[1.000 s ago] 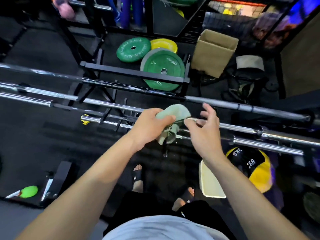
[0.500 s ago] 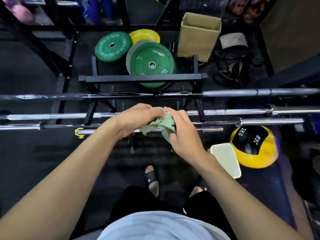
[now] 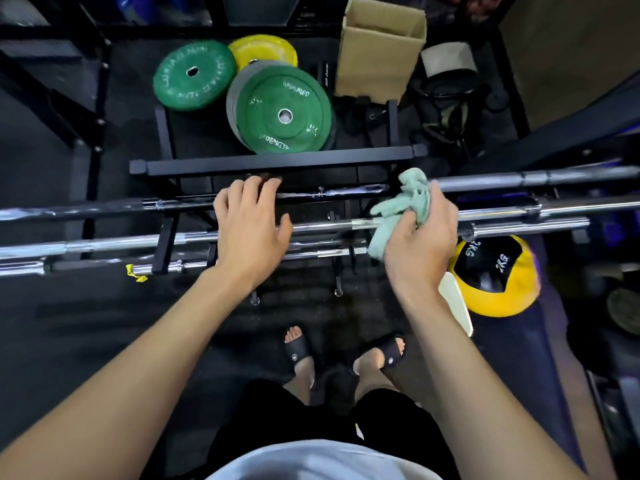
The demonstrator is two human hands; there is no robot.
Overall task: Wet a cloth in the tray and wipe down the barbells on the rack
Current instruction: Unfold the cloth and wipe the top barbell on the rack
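Cloth [image 3: 403, 209], pale green and crumpled, sits bunched in the right hand [image 3: 420, 244], whose grip has fingers and thumb curled round it above the barbells [image 3: 311, 226] lying side by side on the black rack [image 3: 277, 161]. One end of the cloth hangs down over a chrome bar, the other sticks up beside the dark bar behind it. The left hand [image 3: 251, 230] holds nothing; its grip is open, fingers spread and reaching over the bars, fingertips at the dark one. A white tray [image 3: 457, 303] lies on the floor just right of the right wrist, beside a yellow and black medicine ball [image 3: 495, 275] marked 2KG. Beyond the rack, green plates [image 3: 287, 112] and a yellow plate [image 3: 263, 51] lean on the dark rubber floor [image 3: 69, 323], with a cardboard box [image 3: 381, 46] next to them. The person's feet, in black slides [image 3: 346, 351], stand on that same floor below the rack.
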